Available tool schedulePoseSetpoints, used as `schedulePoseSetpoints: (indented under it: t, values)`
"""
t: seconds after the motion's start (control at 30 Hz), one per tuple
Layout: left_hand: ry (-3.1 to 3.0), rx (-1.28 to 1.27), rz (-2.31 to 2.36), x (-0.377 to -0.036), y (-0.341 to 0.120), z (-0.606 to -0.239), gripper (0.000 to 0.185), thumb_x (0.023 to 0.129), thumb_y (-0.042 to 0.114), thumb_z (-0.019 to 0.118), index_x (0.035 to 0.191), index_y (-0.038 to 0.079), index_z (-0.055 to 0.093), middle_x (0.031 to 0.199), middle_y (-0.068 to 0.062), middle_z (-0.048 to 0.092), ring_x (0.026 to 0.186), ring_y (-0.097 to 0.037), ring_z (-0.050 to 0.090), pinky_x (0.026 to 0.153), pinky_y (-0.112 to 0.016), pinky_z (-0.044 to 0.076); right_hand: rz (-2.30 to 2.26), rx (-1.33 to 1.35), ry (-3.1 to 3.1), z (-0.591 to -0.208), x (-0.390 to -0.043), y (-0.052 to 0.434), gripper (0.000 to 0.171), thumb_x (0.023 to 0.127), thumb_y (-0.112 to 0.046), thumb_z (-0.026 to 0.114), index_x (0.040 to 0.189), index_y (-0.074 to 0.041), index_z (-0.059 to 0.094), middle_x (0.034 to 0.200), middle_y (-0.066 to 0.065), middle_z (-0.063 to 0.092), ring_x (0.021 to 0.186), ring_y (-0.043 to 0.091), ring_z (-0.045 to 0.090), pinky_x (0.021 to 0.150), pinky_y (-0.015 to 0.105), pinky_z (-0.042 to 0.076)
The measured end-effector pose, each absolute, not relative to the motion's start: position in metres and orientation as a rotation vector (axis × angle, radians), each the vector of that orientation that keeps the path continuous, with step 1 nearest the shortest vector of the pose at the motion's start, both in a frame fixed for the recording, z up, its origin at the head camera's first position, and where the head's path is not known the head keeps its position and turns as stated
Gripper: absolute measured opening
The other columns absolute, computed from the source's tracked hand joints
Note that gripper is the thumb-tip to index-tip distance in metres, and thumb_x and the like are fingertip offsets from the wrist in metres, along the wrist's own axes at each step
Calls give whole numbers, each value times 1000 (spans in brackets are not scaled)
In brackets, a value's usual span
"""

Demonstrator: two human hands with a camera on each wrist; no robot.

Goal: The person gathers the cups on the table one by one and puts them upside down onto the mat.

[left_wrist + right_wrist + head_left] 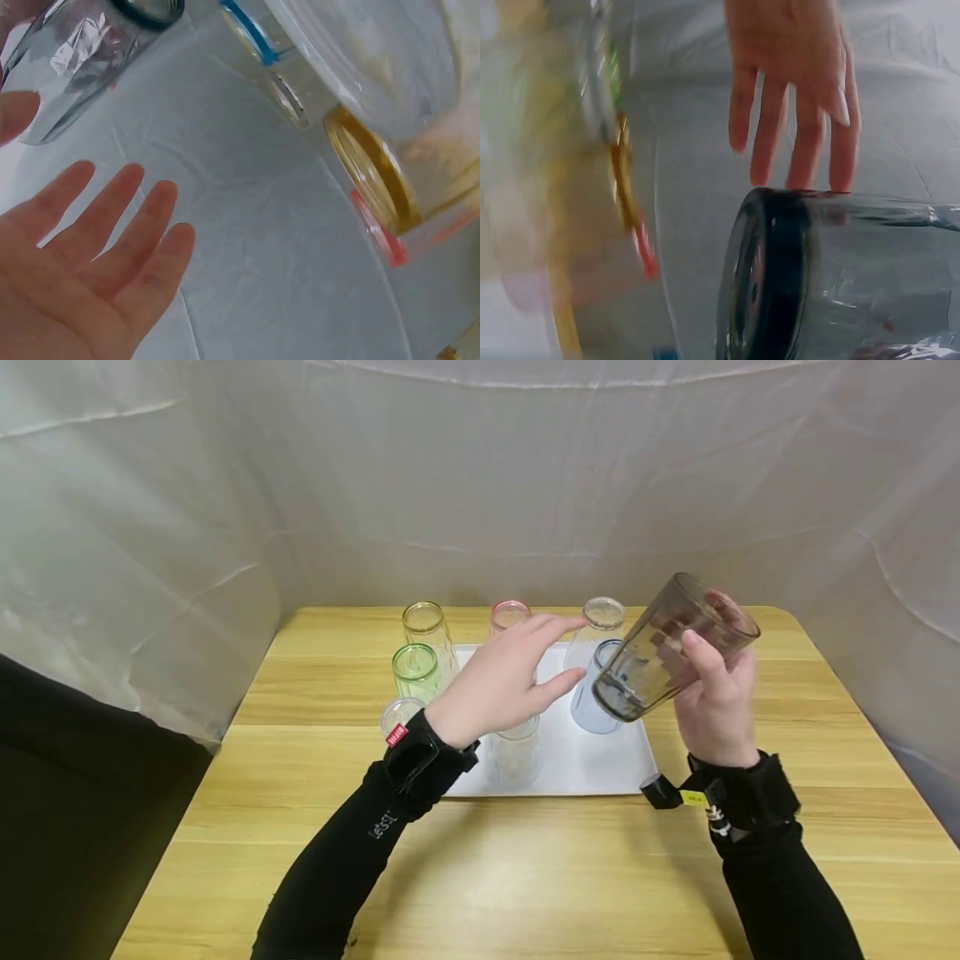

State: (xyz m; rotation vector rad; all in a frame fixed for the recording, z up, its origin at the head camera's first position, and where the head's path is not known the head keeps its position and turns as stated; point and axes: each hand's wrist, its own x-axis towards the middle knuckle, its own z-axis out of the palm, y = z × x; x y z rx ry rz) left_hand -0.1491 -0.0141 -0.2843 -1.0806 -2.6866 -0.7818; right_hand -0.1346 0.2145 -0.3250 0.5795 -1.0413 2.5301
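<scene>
My right hand [716, 693] grips a smoky grey drinking glass [651, 652] above the right side of the tray. The glass is tilted, its thick base low to the left and its wide mouth up to the right. My thumb lies along its side near the mouth. Held over the middle of the tray, my left hand [506, 681] has its fingers extended and holds nothing. Its fingertips overlap a clear glass [602, 615] in the head view. In the right wrist view, the left hand's fingertips appear right at the smoky glass's dark base [780, 270].
A white tray [570, 768] bears several upturned glasses: blue [595, 702], pink [511, 612] and clear [517, 764]. Along its left side stand a yellow glass [424, 617], a green one [415, 662] and another clear one [402, 713]. Beneath is a wooden table [540, 877]; pale sheeting hangs behind.
</scene>
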Motion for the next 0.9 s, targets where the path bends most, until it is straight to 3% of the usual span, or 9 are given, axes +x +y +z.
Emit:
schedulePoseSetpoints:
  t: [0.23,0.4,0.63,0.8,0.9]
  values:
    - [-2528,-1021,-1047,-139,-14,-299,55,100,33,61,149,12,47,148,-3,56,137,-16,53,113,-36,46,2685,718,-948,-329,-135,193,37,93,-7,60,129,-4,55,115,10,69,103,21,67,92,32,56]
    - [-2503,-988,-1138,-131,-14,-312,57,99,33,62,150,13,46,147,-3,57,131,-18,57,109,-36,50,2735,745,-960,-339,-132,181,42,93,-16,60,134,-9,53,122,7,69,110,19,65,100,31,50]
    - [-2452,-955,-1255,-120,-14,-323,59,97,33,64,151,17,45,144,-3,57,128,-17,56,106,-39,51,2841,794,-784,-345,-129,169,48,93,-18,63,137,-10,48,129,10,64,114,20,59,101,31,47]
    - [-2408,-953,-1330,-115,-14,-326,63,95,32,69,151,20,44,145,0,56,123,-13,57,98,-34,54,2875,816,-756,-347,-128,162,49,92,-20,64,138,-10,48,131,10,62,116,20,59,100,30,47]
    - [-2397,-944,-1356,-113,-13,-329,69,92,33,73,153,23,42,149,0,53,126,-14,57,99,-33,53,2894,837,-740,-349,-128,159,49,93,-21,63,138,-12,48,132,10,61,116,20,59,100,31,46]
